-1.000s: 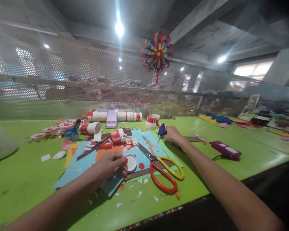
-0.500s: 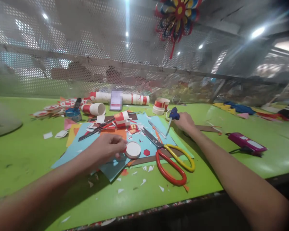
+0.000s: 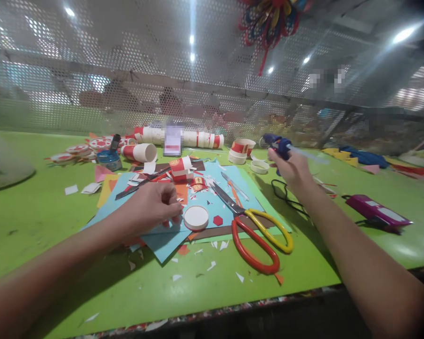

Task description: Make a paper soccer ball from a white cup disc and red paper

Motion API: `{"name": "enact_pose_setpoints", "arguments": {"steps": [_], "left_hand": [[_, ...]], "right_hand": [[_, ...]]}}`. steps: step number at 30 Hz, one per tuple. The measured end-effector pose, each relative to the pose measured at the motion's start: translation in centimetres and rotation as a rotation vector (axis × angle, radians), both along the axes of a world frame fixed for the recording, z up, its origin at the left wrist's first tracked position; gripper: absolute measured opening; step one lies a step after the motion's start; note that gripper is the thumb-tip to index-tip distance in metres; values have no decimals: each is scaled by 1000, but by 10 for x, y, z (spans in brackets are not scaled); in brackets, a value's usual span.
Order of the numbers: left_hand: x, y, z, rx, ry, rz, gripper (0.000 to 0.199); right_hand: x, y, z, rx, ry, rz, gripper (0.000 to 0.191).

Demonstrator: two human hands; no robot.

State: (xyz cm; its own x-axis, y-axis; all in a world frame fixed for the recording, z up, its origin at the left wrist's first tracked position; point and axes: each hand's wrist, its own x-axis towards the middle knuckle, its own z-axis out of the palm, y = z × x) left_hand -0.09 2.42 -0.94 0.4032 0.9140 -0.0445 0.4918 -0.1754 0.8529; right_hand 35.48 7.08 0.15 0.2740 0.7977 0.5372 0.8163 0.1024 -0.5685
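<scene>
My right hand [image 3: 294, 167] is wrapped round a blue glue gun [image 3: 280, 145], raised above the back right of the green table, its clear glue stick sticking out to the right. A black cord [image 3: 286, 194] hangs below. My left hand [image 3: 159, 207] hovers over the blue paper, fingers curled together; whether something small is between them is hidden. Just right of its fingertips lies a round white cup base [image 3: 196, 218], apart from the hand. Beside that are a small red hexagon [image 3: 217, 220] and big scissors [image 3: 254, 230] with one red and one yellow handle, blades partly open.
Cut red-and-white paper cups [image 3: 181, 167] and scraps cover the coloured paper. Behind stand a blue glue jar [image 3: 109, 159], a long tube of joined cups [image 3: 198, 139], cup rings [image 3: 240, 149] and a phone-like panel [image 3: 172, 141]. A purple power strip [image 3: 378, 212] lies right.
My right hand has lifted the glue gun up and to the right, tilting it level. My left hand has drawn slightly away from the white cup base. The view has shifted a little.
</scene>
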Motion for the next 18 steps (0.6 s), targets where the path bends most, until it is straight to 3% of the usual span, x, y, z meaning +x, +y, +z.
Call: {"name": "enact_pose_setpoints", "arguments": {"steps": [3,4,7,10,12,15,18], "left_hand": [[1,0,-2,-128,-111,-22,17],[0,1,-2,-169,-151,-21,20],[-1,1,-2,-265,-201,-14,24],[0,-1,0,-304,-142,8,26],[3,-4,2,-236,-48,2,34],[10,-10,1,-11,191,7,56],[15,-15,-6,155,301,-71,55]], "right_hand": [[-26,-17,8,56,146,128,39],[-34,-24,11,71,304,273,35],[-53,-45,17,-197,524,666,31],[-57,-58,20,-449,446,793,33],[-55,-59,21,-565,342,833,33],[-52,-58,22,-616,243,859,32],[-56,-58,25,-655,182,951,33]]}}
